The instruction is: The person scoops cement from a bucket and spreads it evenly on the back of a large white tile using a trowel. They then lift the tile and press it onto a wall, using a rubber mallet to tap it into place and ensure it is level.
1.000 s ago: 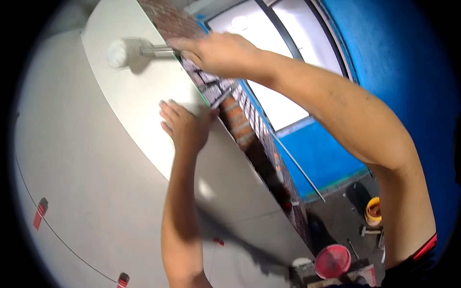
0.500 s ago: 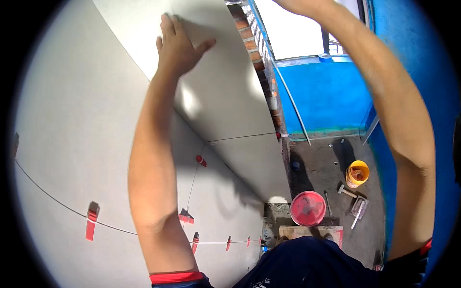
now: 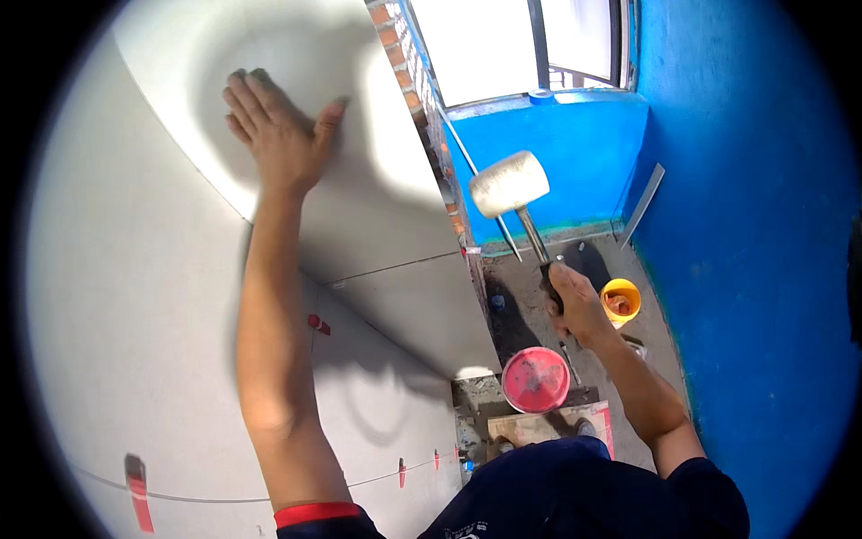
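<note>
My left hand (image 3: 283, 144) lies flat, fingers spread, against a large pale wall tile (image 3: 377, 229) at the upper left. My right hand (image 3: 579, 305) grips the dark handle of a mallet with a white head (image 3: 509, 184). The mallet is raised in front of the blue wall, with its head up and apart from the tile. Beneath the upper tile, across a thin dark joint, is another pale tile (image 3: 426, 310). Red wedges (image 3: 319, 323) sit in the joints of the tiled wall on the left.
Below stand a round red-topped bucket (image 3: 536, 380) and a yellow bucket (image 3: 620, 301). My feet are on a board (image 3: 530, 424). A brick edge (image 3: 395, 54) borders the tile. A blue wall (image 3: 745, 225) rises on the right, with a window (image 3: 476, 45) ahead.
My right hand has come down from the top edge, and the mallet now shows in it. My left hand stays flat on the tile. The whole view has shifted slightly.
</note>
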Demonstrator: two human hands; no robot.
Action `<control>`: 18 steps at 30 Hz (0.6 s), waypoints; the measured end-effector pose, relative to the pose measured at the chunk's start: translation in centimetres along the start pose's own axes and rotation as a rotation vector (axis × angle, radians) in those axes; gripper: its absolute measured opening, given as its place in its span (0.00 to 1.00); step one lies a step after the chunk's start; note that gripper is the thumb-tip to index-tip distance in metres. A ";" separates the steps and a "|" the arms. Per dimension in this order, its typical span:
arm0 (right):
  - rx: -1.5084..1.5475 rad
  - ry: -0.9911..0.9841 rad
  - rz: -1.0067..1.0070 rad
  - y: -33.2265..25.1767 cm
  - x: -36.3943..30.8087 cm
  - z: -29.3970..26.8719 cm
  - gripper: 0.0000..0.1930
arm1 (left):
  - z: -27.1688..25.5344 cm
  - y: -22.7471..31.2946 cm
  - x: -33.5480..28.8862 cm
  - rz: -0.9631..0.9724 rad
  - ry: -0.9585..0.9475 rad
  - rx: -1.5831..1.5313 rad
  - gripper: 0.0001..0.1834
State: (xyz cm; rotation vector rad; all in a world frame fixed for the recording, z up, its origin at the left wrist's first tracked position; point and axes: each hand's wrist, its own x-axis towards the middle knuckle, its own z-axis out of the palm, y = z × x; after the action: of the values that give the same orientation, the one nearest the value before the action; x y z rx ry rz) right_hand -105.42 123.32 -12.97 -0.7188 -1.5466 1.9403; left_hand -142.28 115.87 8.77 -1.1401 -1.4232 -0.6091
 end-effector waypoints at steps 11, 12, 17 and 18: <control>0.265 -0.158 0.394 -2.5 1.4 2.6 0.21 | 0.4 -2.2 -0.7 0.151 0.120 -0.023 0.60; 0.298 -0.131 0.393 -2.3 1.4 2.2 0.21 | 0.6 -2.3 -0.7 0.159 0.123 -0.019 0.60; 0.279 -0.201 0.425 -0.4 1.9 1.3 0.21 | 0.9 -2.7 -0.8 0.177 0.124 0.015 0.60; 0.213 -0.243 0.438 -0.3 1.9 0.8 0.21 | 0.9 -2.7 -0.9 0.180 0.126 0.007 0.60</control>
State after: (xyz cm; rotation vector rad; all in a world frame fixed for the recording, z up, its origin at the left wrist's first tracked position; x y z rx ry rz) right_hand -107.26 124.19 -12.69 -0.8035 -1.3659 2.5531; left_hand -145.24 115.36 8.40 -1.1885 -1.1997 -0.5381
